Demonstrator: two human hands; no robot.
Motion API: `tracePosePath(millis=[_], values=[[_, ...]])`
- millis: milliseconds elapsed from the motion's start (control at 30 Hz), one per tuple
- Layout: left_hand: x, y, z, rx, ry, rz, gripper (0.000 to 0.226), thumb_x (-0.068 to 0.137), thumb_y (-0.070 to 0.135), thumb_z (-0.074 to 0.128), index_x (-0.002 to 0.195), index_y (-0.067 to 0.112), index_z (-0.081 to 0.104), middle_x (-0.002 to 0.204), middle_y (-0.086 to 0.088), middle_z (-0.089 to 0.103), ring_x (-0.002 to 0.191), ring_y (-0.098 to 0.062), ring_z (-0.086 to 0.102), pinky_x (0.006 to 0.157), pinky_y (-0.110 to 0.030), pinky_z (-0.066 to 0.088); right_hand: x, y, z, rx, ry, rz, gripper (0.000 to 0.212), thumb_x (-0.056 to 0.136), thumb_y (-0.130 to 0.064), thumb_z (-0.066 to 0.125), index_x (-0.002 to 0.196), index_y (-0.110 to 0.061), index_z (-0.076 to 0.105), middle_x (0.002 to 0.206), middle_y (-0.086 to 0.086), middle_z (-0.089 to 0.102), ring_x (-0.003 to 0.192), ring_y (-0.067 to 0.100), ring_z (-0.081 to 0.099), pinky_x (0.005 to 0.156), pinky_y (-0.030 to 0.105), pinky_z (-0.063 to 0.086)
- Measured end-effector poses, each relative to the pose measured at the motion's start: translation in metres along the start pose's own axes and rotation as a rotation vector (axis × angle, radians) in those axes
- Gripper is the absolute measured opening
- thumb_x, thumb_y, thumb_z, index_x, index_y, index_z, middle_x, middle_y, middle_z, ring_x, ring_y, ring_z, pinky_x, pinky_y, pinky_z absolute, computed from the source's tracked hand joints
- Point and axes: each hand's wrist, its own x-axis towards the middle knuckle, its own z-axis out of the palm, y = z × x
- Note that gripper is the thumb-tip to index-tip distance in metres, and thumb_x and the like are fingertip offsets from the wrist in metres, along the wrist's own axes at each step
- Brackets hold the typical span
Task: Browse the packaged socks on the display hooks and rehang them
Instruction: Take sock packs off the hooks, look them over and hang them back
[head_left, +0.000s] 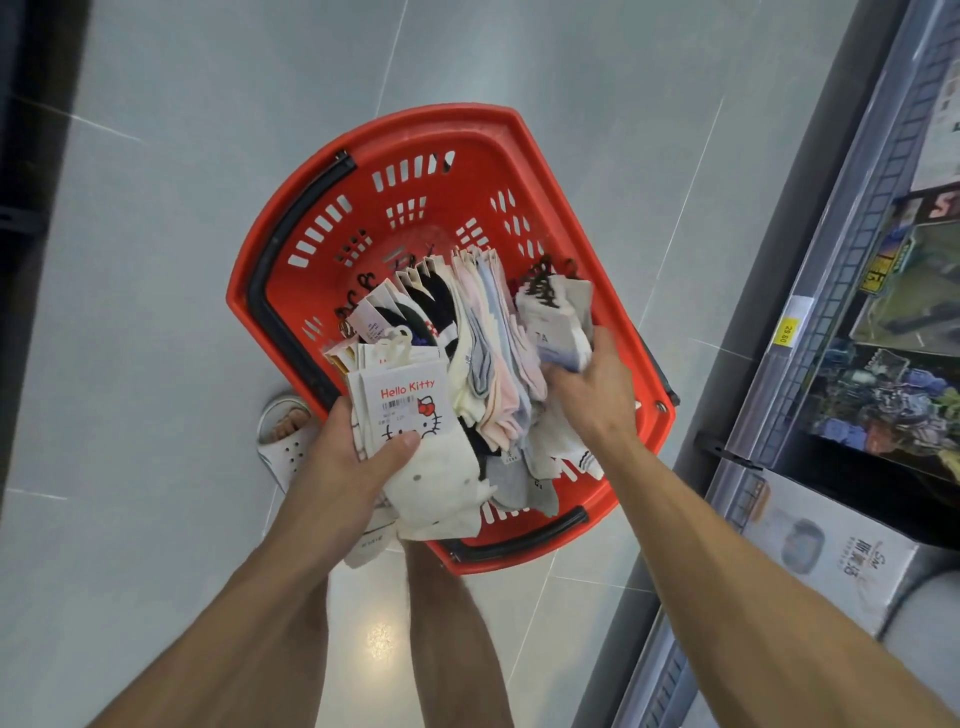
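A red shopping basket (524, 156) stands on the floor below me, holding several packs of socks on small hooks. My left hand (345, 457) grips a white Hello Kitty sock pack (405, 400) at the basket's near left, thumb across its front. A row of pastel sock packs (488, 353) stands upright in the middle. My right hand (597, 389) holds a white and grey sock pack (558, 322) on the right side. No display hooks are in view.
A shelf unit (810, 332) runs along the right with boxed goods and a yellow price tag (788, 328). A grey box (831, 556) sits on a lower shelf. A foot in a white sandal (285, 436) stands left of the basket. Grey floor tiles surround it.
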Motion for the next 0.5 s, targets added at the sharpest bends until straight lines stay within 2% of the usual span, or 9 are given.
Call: tracePosePath(millis=[67, 167, 233, 300, 367, 433, 500], values=[[-0.004, 0.006, -0.003, -0.012, 0.027, 0.015, 0.046, 0.093, 0.026, 0.066, 0.134, 0.034, 0.048, 0.128, 0.010, 0.066, 0.114, -0.018, 0.065, 0.096, -0.052, 0.054, -0.021, 0.003, -0.018, 0.193, 0.043, 0.036, 0.054, 0.080, -0.019, 0.073, 0.129, -0.025, 0.051, 0.102, -0.021, 0.062, 0.090, 0.002, 0.061, 0.064, 0.022, 0.046], [-0.015, 0.017, -0.008, -0.021, 0.085, 0.063, 0.046, 0.091, 0.025, 0.067, 0.131, 0.036, 0.045, 0.128, 0.010, 0.064, 0.115, -0.018, 0.064, 0.091, -0.049, 0.057, -0.056, 0.001, -0.049, 0.388, 0.037, 0.013, 0.050, 0.081, -0.011, 0.075, 0.122, -0.032, 0.057, 0.105, -0.019, 0.068, 0.095, -0.003, 0.064, 0.074, 0.015, 0.052], [-0.023, 0.027, -0.012, -0.037, 0.112, 0.111, 0.048, 0.091, 0.022, 0.069, 0.129, 0.036, 0.044, 0.119, 0.018, 0.064, 0.112, -0.012, 0.064, 0.077, -0.035, 0.061, -0.078, -0.007, -0.072, 0.479, 0.026, -0.024, 0.045, 0.079, -0.007, 0.076, 0.111, -0.035, 0.061, 0.101, -0.023, 0.071, 0.091, -0.006, 0.066, 0.069, 0.009, 0.052], [-0.035, 0.039, -0.016, -0.068, 0.127, 0.162, 0.055, 0.090, 0.017, 0.070, 0.133, 0.037, 0.042, 0.107, 0.033, 0.063, 0.106, -0.001, 0.063, 0.062, -0.020, 0.058, -0.099, -0.021, -0.099, 0.569, 0.025, -0.050, 0.040, 0.073, -0.012, 0.077, 0.106, -0.031, 0.065, 0.099, -0.019, 0.074, 0.088, -0.001, 0.069, 0.069, 0.009, 0.051], [-0.049, 0.055, -0.023, -0.076, 0.150, 0.219, 0.070, 0.090, 0.015, 0.070, 0.142, 0.044, 0.032, 0.110, 0.037, 0.061, 0.105, 0.005, 0.060, 0.068, -0.020, 0.058, -0.118, -0.040, -0.125, 0.649, 0.007, -0.101, 0.039, 0.069, -0.017, 0.077, 0.104, -0.031, 0.070, 0.102, -0.008, 0.076, 0.091, 0.009, 0.072, 0.071, 0.015, 0.054], [-0.071, 0.076, -0.033, -0.091, 0.168, 0.280, 0.083, 0.092, 0.014, 0.068, 0.143, 0.057, 0.020, 0.128, 0.024, 0.058, 0.112, -0.002, 0.061, 0.078, -0.029, 0.059, -0.137, -0.063, -0.148, 0.723, -0.018, -0.178, 0.042, 0.066, -0.016, 0.078, 0.104, -0.033, 0.073, 0.104, -0.003, 0.076, 0.093, 0.015, 0.073, 0.073, 0.021, 0.056], [-0.100, 0.097, -0.048, -0.115, 0.191, 0.350, 0.087, 0.094, 0.007, 0.064, 0.134, 0.069, 0.018, 0.138, 0.008, 0.058, 0.117, -0.012, 0.063, 0.087, -0.037, 0.059, -0.159, -0.093, -0.170, 0.808, -0.078, -0.249, 0.043, 0.066, -0.014, 0.075, 0.106, -0.030, 0.074, 0.104, -0.001, 0.076, 0.094, 0.017, 0.073, 0.074, 0.025, 0.057]])
